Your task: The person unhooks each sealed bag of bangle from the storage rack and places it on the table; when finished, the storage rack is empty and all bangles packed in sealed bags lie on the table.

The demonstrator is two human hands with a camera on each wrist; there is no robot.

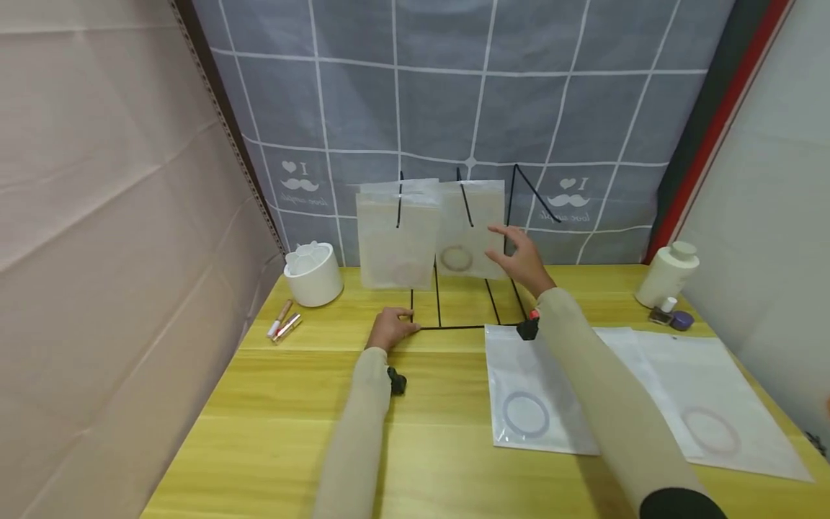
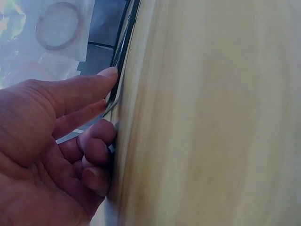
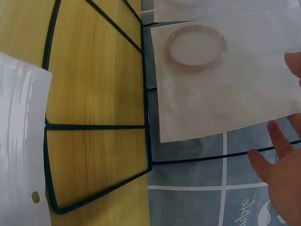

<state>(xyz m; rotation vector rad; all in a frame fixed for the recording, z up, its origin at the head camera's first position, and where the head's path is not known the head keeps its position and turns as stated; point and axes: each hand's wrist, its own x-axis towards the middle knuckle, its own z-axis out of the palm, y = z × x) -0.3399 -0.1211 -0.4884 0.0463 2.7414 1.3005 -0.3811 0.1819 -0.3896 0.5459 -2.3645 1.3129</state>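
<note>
Here, right hand (image 1: pixel 522 262) spread near hanging bag (image 3: pixel 235 94) holding ring (image 3: pixel 197 67); left hand (image 1: pixel 391 329) seemingly pinches black rack (image 1: pixel 454 328).

Both arms (image 1: pixel 360 425) outstretched — left fingers (image 2: pixel 98 149) low and partly curled, right fingers (image 1: pixel 510 233) higher, loosely spread

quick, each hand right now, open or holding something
Left hand: closed, pinching the black wire rack at its base.
Right hand: open, holding nothing, beside a hanging bag.
</note>
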